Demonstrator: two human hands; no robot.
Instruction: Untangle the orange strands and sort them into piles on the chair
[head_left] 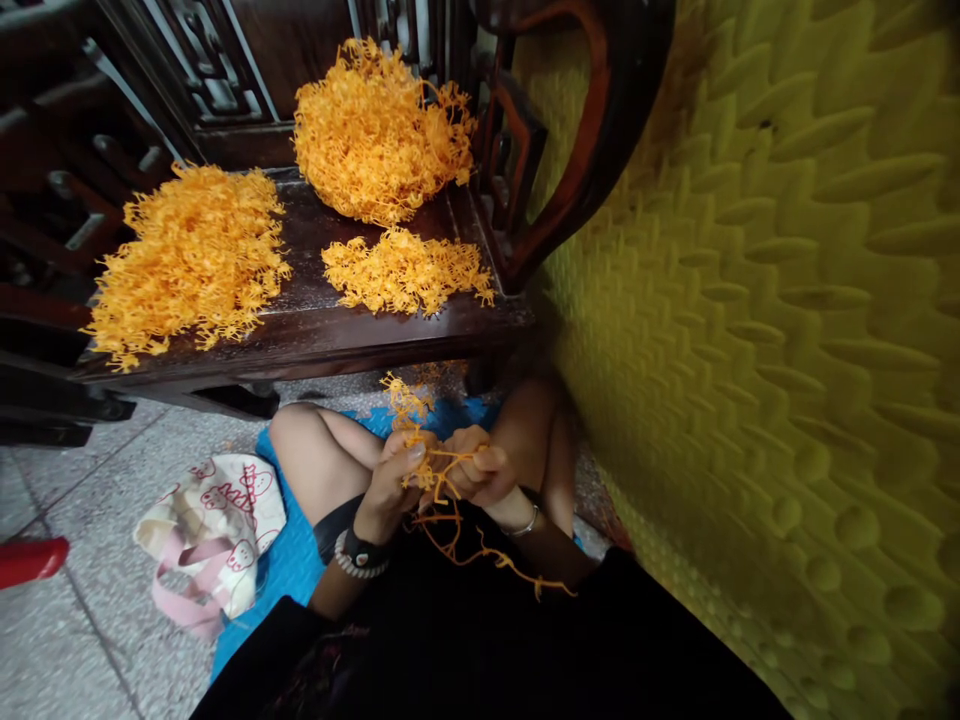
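Observation:
My left hand (396, 468) and my right hand (480, 470) meet over my lap, both with fingers closed. Pinched between them is a thin, branching orange strand (445, 458). Small knobbly orange bits stick up above the left fingers. A long loose end of the strand trails from the hands down to the right, across my dark top. What the fingertips cover is hidden. Past my knees, on a dark wooden bench (300, 335), lie a large orange heap (382, 135) at the back, another heap (199, 260) on the left and a smaller one (409, 272) near the front.
A cream bag (240, 500) with pink handles lies to my left, beside a blue mat (281, 570) under me. A red object (34, 562) shows at the left edge. The bench's curved armrest (600, 130) and a yellow textured wall (750, 330) bound the right side.

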